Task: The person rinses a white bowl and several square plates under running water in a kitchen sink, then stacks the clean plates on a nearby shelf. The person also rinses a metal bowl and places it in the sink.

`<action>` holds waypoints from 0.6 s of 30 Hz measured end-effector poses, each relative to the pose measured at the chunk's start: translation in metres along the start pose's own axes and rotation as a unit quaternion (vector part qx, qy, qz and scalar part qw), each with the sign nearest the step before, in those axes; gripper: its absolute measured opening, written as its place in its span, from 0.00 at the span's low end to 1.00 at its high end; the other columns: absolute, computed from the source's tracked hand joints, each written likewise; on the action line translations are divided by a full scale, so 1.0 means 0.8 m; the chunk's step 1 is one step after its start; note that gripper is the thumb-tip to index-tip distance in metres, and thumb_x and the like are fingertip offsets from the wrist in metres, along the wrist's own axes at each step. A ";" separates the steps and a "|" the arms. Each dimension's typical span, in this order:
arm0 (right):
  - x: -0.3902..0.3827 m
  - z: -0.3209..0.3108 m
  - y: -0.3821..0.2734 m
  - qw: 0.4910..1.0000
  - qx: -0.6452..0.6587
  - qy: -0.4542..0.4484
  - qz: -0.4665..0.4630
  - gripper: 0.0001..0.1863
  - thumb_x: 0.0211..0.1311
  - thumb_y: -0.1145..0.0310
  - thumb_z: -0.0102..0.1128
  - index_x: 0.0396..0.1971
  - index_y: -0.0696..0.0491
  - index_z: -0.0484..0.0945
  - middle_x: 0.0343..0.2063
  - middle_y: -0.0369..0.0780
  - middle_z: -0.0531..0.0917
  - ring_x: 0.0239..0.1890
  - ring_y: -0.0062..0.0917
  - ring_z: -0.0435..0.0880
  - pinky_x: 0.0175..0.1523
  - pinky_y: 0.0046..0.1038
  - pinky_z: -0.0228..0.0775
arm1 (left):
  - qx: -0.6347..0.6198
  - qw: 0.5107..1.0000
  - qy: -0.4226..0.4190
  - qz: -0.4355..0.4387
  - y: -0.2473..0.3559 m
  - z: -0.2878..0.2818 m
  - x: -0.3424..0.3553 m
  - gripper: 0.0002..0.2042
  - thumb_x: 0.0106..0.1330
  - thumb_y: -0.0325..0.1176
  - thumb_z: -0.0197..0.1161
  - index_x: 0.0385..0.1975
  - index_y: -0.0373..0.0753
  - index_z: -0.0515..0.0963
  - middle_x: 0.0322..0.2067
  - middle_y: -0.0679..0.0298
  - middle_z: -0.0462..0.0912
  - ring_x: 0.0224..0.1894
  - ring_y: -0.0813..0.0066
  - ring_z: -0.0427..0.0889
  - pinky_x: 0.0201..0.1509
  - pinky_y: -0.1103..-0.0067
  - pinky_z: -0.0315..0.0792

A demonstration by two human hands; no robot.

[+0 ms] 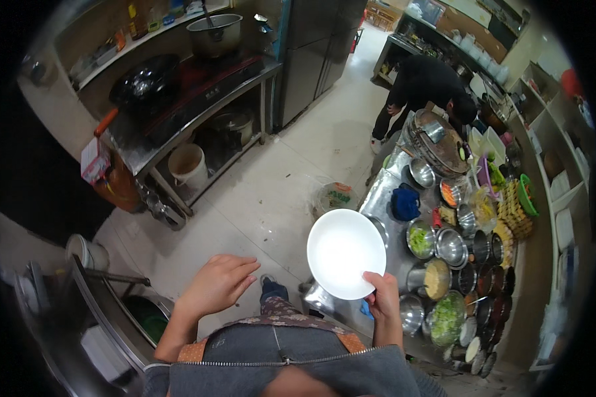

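My right hand (382,294) grips the rim of a white round dish (344,248), its thumb on the top face, holding it out over the near left edge of a steel prep table (397,231). My left hand (222,281) is in midair to the lower left of the dish, fingers loosely extended and holding nothing. On the table beside the dish are steel bowls of shredded greens (420,239), a larger bowl of chopped greens (447,321) and a blue cloth (406,202).
A person in dark clothing (424,83) bends by the table's far end near a round board (444,149). A steel cooking counter (134,159) with pots stands at left, a tall fridge (298,79) beside it. A basin (338,195) sits on the floor ahead; a steel sink (106,317) is lower left.
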State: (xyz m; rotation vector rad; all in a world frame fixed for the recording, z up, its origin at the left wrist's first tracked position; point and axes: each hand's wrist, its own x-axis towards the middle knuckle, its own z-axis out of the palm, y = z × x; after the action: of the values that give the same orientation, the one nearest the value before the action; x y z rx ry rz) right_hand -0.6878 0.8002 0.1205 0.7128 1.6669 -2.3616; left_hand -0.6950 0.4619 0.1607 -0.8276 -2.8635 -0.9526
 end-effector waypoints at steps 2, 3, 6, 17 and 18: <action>0.035 0.028 0.018 1.000 0.010 0.005 0.007 0.10 0.52 0.73 0.57 0.31 0.65 0.74 0.16 0.38 0.77 0.07 0.12 0.64 0.11 0.14 0.52 | -0.012 1.000 -0.027 -0.004 -0.031 -0.015 0.026 0.11 0.59 0.32 0.58 0.41 0.37 0.77 0.43 0.60 0.79 0.45 0.61 0.76 0.51 0.70 0.67; 0.055 0.042 0.024 1.000 0.001 0.012 0.012 0.11 0.52 0.73 0.56 0.32 0.65 0.74 0.16 0.37 0.76 0.07 0.12 0.64 0.11 0.14 0.51 | -0.001 0.999 -0.042 -0.003 -0.050 -0.020 0.041 0.11 0.60 0.32 0.58 0.41 0.37 0.77 0.43 0.59 0.79 0.45 0.61 0.76 0.51 0.70 0.67; 0.106 0.083 0.051 0.999 0.047 0.020 0.004 0.11 0.51 0.74 0.56 0.32 0.66 0.73 0.17 0.40 0.77 0.08 0.13 0.65 0.11 0.15 0.53 | 0.019 0.996 -0.090 0.005 -0.112 -0.027 0.084 0.12 0.61 0.34 0.57 0.42 0.37 0.77 0.43 0.59 0.79 0.45 0.62 0.76 0.51 0.70 0.67; 0.265 0.202 -0.008 0.989 0.111 0.093 0.011 0.09 0.52 0.74 0.55 0.30 0.65 0.74 0.17 0.38 0.76 0.08 0.14 0.63 0.11 0.15 0.51 | 0.045 0.990 -0.133 0.021 -0.301 -0.105 0.262 0.12 0.62 0.37 0.54 0.40 0.38 0.77 0.42 0.60 0.79 0.45 0.62 0.76 0.50 0.70 0.66; 0.279 0.216 -0.024 0.989 0.096 0.112 0.004 0.09 0.52 0.74 0.56 0.30 0.65 0.74 0.17 0.38 0.76 0.08 0.14 0.63 0.11 0.15 0.51 | 0.044 0.988 -0.143 0.026 -0.318 -0.108 0.279 0.12 0.62 0.37 0.54 0.40 0.38 0.77 0.41 0.60 0.79 0.45 0.62 0.76 0.50 0.70 0.66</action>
State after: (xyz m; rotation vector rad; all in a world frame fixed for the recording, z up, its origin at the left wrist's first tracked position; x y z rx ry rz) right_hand -0.9391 0.6785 0.0774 1.0521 1.5225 -2.5426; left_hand -1.0240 0.3490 0.1287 -1.1076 -3.0745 -0.7515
